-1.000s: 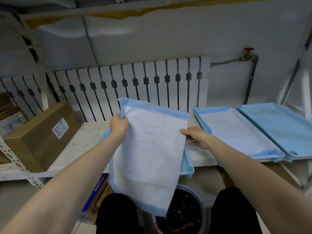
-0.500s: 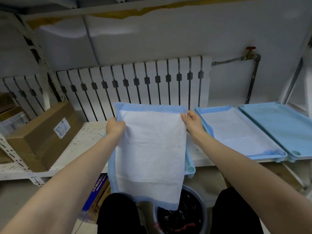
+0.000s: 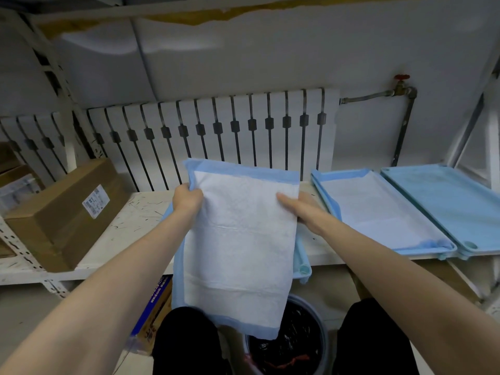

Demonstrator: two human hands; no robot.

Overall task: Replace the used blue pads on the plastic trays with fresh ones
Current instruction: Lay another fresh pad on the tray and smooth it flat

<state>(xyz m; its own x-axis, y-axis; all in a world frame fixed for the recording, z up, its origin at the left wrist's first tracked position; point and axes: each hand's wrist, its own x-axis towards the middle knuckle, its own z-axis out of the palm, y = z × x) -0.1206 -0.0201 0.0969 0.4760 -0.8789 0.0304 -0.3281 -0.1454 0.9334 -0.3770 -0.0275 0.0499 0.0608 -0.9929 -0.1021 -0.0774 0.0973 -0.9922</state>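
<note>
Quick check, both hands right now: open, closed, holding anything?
Left hand: closed, gripping the top left corner of the pad.
Right hand: closed, pinching the pad's right edge, thumb on the front.

The pad (image 3: 240, 239) hides most of the tray (image 3: 303, 267) under it. Only a near corner and a bit of the left side peek out. The right hand (image 3: 303, 212) has its fingers behind the pad, so only the thumb shows. The left hand (image 3: 188, 197) grips the pad's edge with its fingertips tucked out of sight. The bin (image 3: 297, 339) is partly behind the pad and the legs (image 3: 186, 342). The last tray (image 3: 446, 207) runs off the right edge. The label (image 3: 96, 201) on the box (image 3: 62, 217) is too small to read.
</note>
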